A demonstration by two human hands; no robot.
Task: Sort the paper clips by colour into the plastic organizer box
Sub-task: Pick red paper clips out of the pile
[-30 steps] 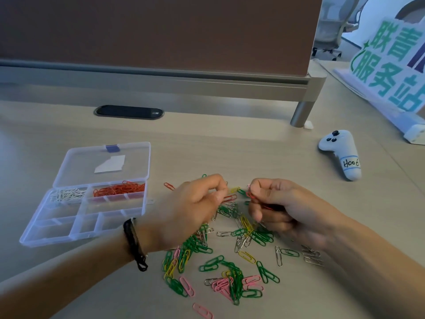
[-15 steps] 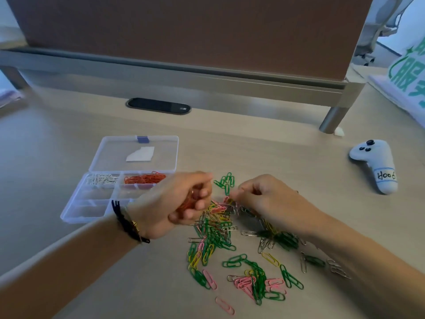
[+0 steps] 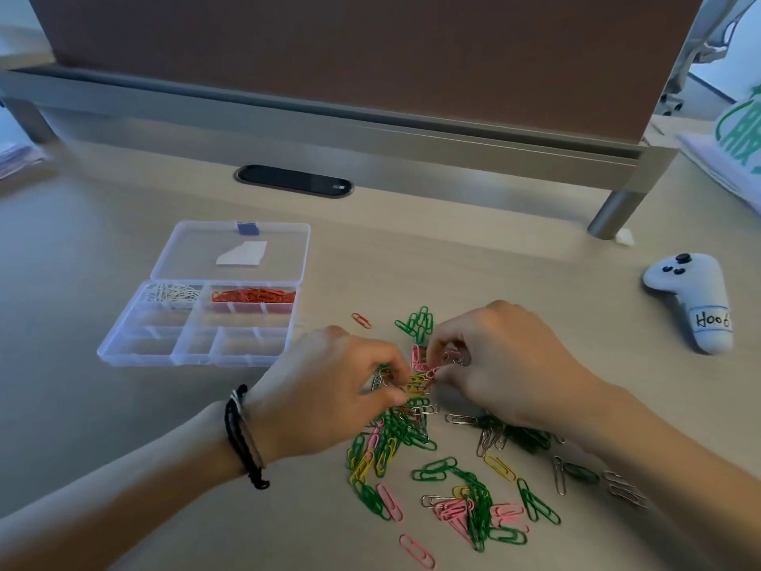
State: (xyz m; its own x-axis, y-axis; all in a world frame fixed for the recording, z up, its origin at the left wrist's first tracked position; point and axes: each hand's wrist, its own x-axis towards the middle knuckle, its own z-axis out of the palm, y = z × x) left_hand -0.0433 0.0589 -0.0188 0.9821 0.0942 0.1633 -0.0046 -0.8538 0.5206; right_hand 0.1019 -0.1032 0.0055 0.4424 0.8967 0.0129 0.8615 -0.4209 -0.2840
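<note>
Working right over the heap, both hands are down among the paper clips [image 3: 416, 430] scattered on the pale surface [image 3: 123, 426]. Left hand [image 3: 325, 395], black cord bracelet [image 3: 243, 436] at the wrist, has its fingers curled in at the near-left edge of the pile, tips on a tangle of silver and yellow clips; whether it actually holds one, I cannot tell. Right hand [image 3: 510, 364] has thumb and forefinger pinched narrow on a pink clip [image 3: 432, 370] at the top of the pile, other fingers tucked under. Green, yellow, pink and silver clips spread toward the near edge, with 1 lone red clip [image 3: 361, 320] lying apart, between the heap and the plastic organizer box [image 3: 136, 356]. That box sits to the left, lid [image 3: 230, 251] flat open behind it, well apart from the right hand, just beside the left knuckles. White clips [image 3: 171, 292] fill the far-left compartment, red clips [image 3: 253, 295] the far-right one. Off to the right, a white controller [image 3: 696, 298] rests on the surface.
</note>
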